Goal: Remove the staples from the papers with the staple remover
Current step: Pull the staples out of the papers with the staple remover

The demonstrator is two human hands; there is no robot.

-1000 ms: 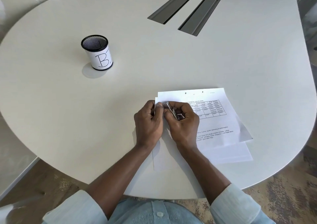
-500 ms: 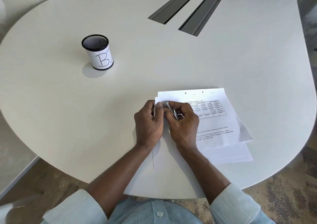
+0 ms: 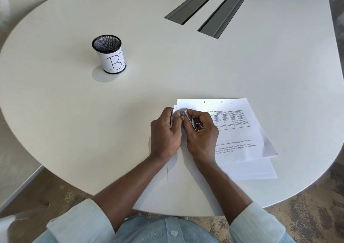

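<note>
A small stack of white papers (image 3: 240,142) with a printed table and text lies on the white table (image 3: 167,79) in front of me. My left hand (image 3: 164,133) pinches the papers' upper left corner, fingers curled on the sheet edge. My right hand (image 3: 202,134) is closed around a metal staple remover (image 3: 189,119), whose tip meets that same corner beside my left thumb. The staple itself is hidden by my fingers.
A black mesh cup (image 3: 109,54) with a white label marked "B" stands at the left middle of the table. Two grey cable-slot covers (image 3: 204,12) are set into the far side. The table's near edge curves just below my forearms.
Both hands stay at the papers' corner; the staple remover shifts only slightly in my right hand. The papers have not moved.
</note>
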